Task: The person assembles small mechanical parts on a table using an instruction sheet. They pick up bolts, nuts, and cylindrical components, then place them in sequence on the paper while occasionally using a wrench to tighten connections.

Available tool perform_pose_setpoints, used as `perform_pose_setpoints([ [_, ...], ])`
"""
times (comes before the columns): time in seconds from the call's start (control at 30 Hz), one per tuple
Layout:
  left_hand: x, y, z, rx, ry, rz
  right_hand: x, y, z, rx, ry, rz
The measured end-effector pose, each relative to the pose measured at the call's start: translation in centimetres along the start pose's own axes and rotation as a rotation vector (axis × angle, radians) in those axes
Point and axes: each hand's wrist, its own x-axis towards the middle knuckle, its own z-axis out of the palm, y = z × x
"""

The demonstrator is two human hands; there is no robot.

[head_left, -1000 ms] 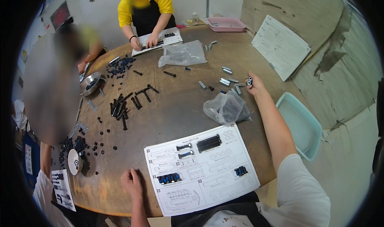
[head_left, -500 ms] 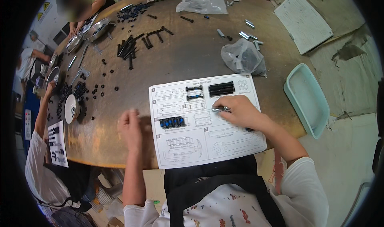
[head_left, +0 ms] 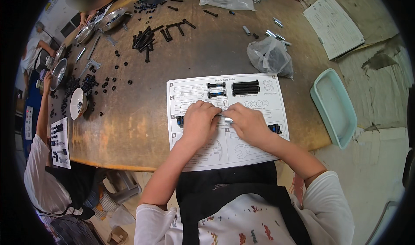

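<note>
A printed picture sheet (head_left: 207, 160) lies at the table's near edge. Over its middle my two hands meet fingertip to fingertip. My right hand (head_left: 249, 123) is closed on short shiny metal sleeves (head_left: 228, 120), one end showing below the fingers. My left hand (head_left: 198, 120) has its fingers pressed together against the right fingertips; what they pinch is hidden. On the sheet's upper part lie two bolts with blue on the threads (head_left: 217, 94) and a bundle of long black bolts (head_left: 245, 88). Black bolts (head_left: 275, 128) peek out right of my right hand, others (head_left: 180, 121) beside my left.
A pale green tray (head_left: 317, 111) stands at the right, a plastic bag (head_left: 270, 59) behind the sheet. Loose metal sleeves (head_left: 276, 34), black bolts (head_left: 145, 41), black nuts (head_left: 88, 84) and a white bowl (head_left: 78, 103) are spread about. Co-workers sit at the left and far side.
My left hand has come in from the left of the sheet to meet my right hand. The right hand, still with the metal sleeves, has shifted slightly left over the sheet.
</note>
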Motion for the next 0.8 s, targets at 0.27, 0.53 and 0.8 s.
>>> perform_pose_setpoints([
  [0.27, 0.0, -0.6, -1.6, -0.03, -0.058, 0.048, -0.5, -0.7, -0.2, -0.016, 0.04, -0.128],
  [0.53, -0.7, 1.4, -2.3, -0.015, -0.068, 0.15, -2.9, -0.8, -1.2, -0.013, 0.093, -0.052],
  [0.8, 0.6, 3.7, -0.2, -0.067, -0.057, 0.095, -3.3, 4.0, -5.3, -0.149, 0.066, 0.136],
])
